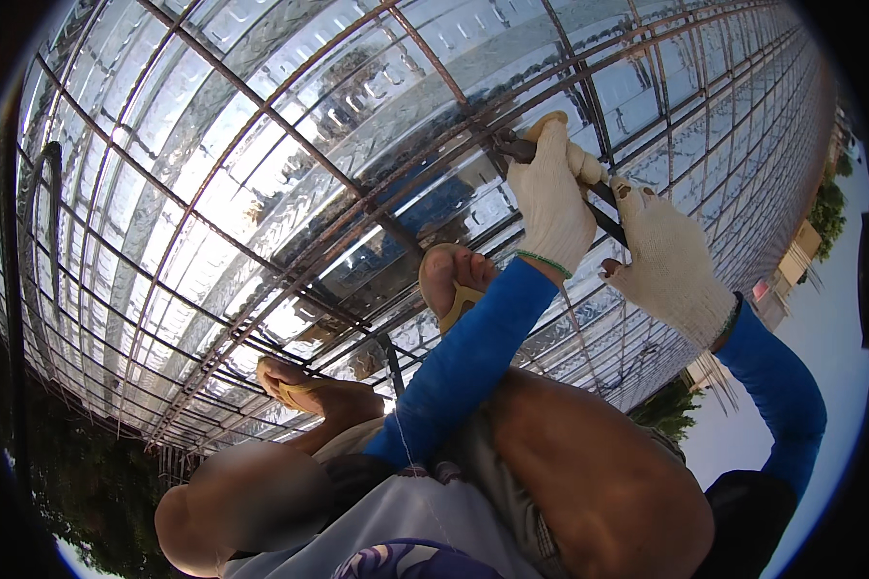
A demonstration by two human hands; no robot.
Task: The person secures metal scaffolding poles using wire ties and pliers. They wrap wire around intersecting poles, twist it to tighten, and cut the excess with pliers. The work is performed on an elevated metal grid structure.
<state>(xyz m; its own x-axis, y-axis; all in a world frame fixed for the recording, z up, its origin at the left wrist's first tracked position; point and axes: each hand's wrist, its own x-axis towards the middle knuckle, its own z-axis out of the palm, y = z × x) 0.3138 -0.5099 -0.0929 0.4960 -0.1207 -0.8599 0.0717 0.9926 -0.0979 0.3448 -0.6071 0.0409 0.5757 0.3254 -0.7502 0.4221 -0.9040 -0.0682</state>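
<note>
My left hand (pixel 550 198) is fisted around a tool handle (pixel 541 125); my right hand (pixel 671 261), just beside, pinches its dark shaft (pixel 603 217) over rebar (pixel 357 198).

Both arms, in blue sleeves, reach forward with white knit gloves on. The left hand (pixel 550 193) is closed in a fist, knuckles up, wrist bent slightly. The right hand (pixel 668 259) sits just beside it, fingers curled loosely, thumb pointing toward the left hand.
</note>
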